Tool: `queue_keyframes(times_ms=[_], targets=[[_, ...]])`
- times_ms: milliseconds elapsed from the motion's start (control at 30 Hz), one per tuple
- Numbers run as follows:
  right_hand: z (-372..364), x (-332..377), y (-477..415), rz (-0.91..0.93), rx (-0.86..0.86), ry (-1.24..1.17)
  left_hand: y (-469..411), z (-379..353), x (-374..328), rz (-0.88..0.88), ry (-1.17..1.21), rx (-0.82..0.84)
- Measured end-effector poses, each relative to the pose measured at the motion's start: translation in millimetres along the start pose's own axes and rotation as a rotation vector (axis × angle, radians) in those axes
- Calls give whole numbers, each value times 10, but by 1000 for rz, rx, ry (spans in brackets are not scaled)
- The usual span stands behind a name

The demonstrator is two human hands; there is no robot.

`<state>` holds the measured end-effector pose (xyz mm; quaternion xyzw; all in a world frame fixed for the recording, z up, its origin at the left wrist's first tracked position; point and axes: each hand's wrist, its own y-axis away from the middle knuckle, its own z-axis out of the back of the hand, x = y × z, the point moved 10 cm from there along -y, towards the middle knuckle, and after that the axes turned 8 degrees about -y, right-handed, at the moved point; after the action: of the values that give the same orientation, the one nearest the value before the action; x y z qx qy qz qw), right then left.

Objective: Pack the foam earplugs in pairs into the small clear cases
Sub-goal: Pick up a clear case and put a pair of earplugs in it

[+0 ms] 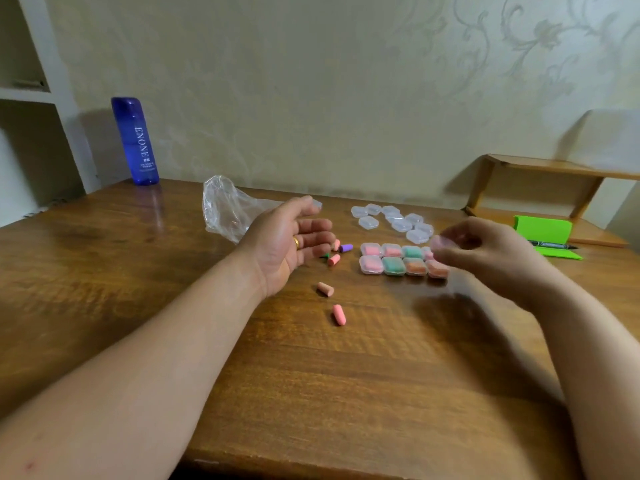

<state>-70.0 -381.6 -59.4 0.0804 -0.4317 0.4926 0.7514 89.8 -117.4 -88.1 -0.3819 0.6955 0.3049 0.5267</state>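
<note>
Several loose foam earplugs lie mid-table: a pink one (339, 314), a salmon one (325, 289), another pink one (334, 260) and a purple one (345, 248). My left hand (294, 237) rests palm-up and relaxed beside them, holding nothing. Filled clear cases (393, 259) sit in two rows, showing pink, green and orange plugs. My right hand (485, 252), blurred, hovers over the right end of those rows and pinches a small clear case (439, 242). Empty clear cases (401, 221) are clustered behind.
A crumpled clear plastic bag (228, 209) lies behind my left hand. A tall blue bottle (135, 142) stands at the back left. At the right are a green folder (543, 233) with a black marker (550, 244) and a low wooden shelf (540, 181).
</note>
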Motion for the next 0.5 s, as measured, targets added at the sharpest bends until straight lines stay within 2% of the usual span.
queue_keyframes(times_ms=[267,500], targets=[[-71,-172,82,-121,324,104,-30,8,11,1,-51,-11],[-165,-160,136,-165,376,146,-20,20,13,-3,-63,-16]])
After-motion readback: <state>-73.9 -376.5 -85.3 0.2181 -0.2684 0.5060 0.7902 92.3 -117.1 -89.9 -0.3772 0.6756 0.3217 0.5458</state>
